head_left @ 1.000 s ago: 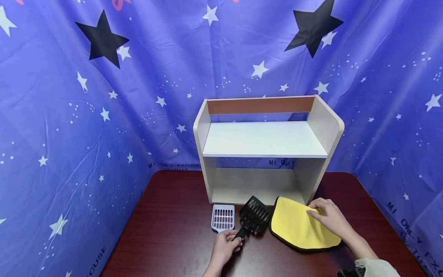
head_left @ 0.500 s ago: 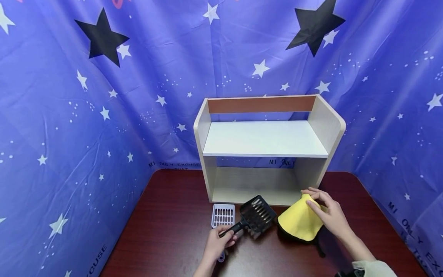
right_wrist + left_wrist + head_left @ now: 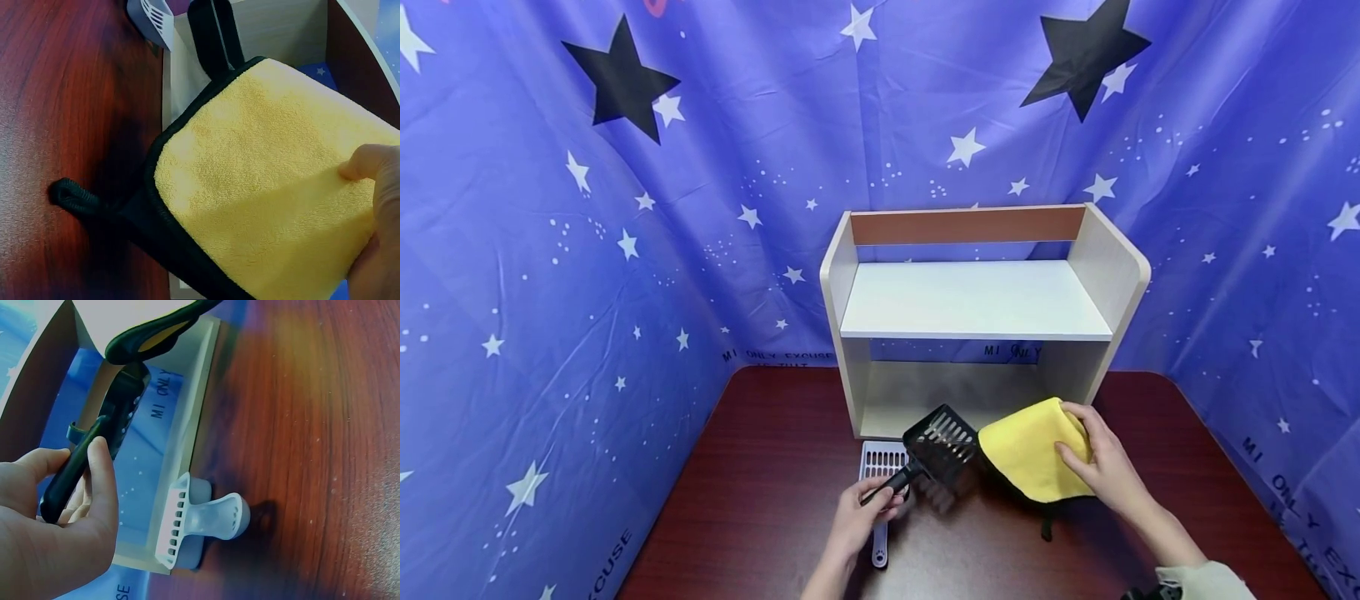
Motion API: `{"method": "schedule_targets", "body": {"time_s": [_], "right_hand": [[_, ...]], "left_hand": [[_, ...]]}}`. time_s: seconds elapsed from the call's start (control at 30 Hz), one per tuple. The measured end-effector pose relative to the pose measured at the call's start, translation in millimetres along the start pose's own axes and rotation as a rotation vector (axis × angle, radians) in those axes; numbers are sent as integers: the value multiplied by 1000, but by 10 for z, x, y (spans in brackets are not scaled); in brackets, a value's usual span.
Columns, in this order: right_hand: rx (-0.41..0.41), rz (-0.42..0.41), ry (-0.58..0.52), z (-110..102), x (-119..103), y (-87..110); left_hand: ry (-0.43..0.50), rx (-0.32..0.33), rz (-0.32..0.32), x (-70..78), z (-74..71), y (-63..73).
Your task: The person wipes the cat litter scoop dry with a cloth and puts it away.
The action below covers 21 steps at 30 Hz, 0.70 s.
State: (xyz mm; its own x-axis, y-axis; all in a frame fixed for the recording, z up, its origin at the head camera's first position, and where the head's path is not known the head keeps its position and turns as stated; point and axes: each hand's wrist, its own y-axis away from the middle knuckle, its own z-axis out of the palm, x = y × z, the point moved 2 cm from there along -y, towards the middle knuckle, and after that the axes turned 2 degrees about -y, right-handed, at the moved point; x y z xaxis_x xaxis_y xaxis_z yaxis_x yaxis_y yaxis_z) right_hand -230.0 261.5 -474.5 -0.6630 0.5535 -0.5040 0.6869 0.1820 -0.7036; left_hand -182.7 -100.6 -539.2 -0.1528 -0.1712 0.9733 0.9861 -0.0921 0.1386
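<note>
My left hand grips a black slotted litter scoop by its handle, the slotted head lifted off the table and angled to the back right. In my right hand is a yellow cloth with a black border, pinched between thumb and fingers; it hangs folded over. The cloth's near edge comes close to the scoop head; the right wrist view has the black scoop just behind the cloth's border, contact unclear. A pale grey litter scoop lies on the table below my left hand, partly covered by it.
A two-tier shelf unit stands at the back of the dark red wooden table, its lower compartment directly behind the scoop and cloth. A blue star-printed curtain hangs behind and on both sides.
My right hand has lifted the cloth off the table, folding it and shifting it left. My left hand has raised the black scoop and moved left, uncovering the grey scoop's handle.
</note>
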Motion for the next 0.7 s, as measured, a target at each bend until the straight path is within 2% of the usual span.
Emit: {"method": "schedule_targets", "body": {"time_s": [0.2,0.5,0.7], "right_hand": [[-25,-51,34,-15,-102,-98],[-194,-104,-12,-2,-318,-288],[-264,-211,-40,109,-411,-390]], "left_hand": [[64,11,16,49,-39,3],[109,18,50,150,-21,17],[116,-13,72,220,43,32]]}}
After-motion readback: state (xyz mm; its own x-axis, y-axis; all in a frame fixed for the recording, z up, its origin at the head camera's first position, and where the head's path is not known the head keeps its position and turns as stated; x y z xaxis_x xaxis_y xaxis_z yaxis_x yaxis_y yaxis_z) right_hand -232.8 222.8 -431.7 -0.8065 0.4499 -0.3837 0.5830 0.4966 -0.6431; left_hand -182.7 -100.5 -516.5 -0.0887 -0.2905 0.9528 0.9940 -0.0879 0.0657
